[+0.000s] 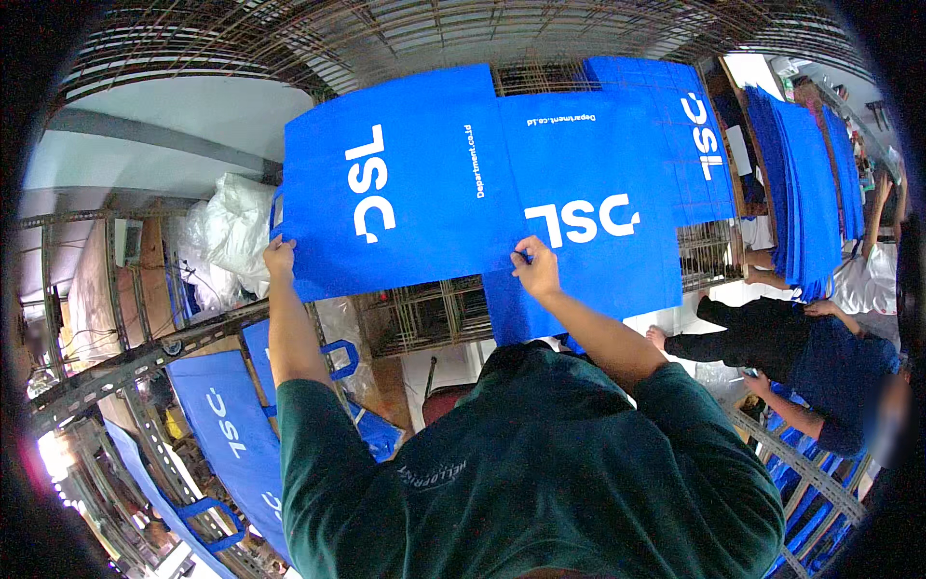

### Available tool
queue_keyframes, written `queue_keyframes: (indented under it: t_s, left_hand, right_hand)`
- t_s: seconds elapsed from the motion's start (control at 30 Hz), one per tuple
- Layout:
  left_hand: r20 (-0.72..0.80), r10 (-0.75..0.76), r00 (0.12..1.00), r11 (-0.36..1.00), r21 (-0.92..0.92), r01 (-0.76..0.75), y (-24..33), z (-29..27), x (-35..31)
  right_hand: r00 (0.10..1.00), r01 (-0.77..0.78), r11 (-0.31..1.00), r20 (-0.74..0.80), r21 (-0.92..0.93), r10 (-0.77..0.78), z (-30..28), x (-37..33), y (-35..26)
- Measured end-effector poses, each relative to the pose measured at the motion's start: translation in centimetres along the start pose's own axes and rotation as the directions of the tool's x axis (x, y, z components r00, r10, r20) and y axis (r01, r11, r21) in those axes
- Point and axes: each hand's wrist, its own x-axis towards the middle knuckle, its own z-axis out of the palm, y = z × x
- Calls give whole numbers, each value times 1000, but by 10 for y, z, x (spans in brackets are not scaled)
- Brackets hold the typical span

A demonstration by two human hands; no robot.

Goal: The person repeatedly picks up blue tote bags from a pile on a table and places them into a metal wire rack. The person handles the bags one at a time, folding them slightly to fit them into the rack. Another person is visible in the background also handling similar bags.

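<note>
A flat blue bag [415, 212] with white print lies spread out in front of me, with one hand at each of its near corners. My left hand [279, 256] pinches its left edge between thumb and fingers. At the near right corner, the curled fingers of my right hand [535, 265] grip the edge. Under and beyond that corner lies a second printed blue bag [598, 174], partly covered by the first. Farther right, another blue bag [699, 135] rests on the wire rack.
Wire racks [415, 323] support the bags. White plastic sacks [236, 232] stand at the left, above a metal rail [145, 362]. More blue bags [227, 425] hang at lower left. A thick stack of blue sheets [796, 183] hangs at right, near a person in dark clothes [801, 352].
</note>
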Motion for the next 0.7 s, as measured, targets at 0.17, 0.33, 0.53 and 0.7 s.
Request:
queue_keyframes:
  t_s: [0.17, 0.33, 0.53, 0.7]
  left_hand:
    - [-3, -89, 996, 984, -153, 87, -14, 8, -4]
    - [-35, -24, 999, 991, -132, 19, -30, 10, -8]
    - [-69, -48, 996, 970, -243, 30, -33, 11, -9]
    - [-49, -56, 997, 982, -181, 46, -1, 18, -27]
  right_hand:
    - [996, 40, 999, -79, -13, -41, 3, 7, 19]
    - [984, 123, 989, -122, -87, -133, 4, 15, 27]
    - [996, 56, 992, -69, -114, -64, 5, 16, 34]
    - [984, 118, 982, -114, -145, -135, 4, 13, 40]
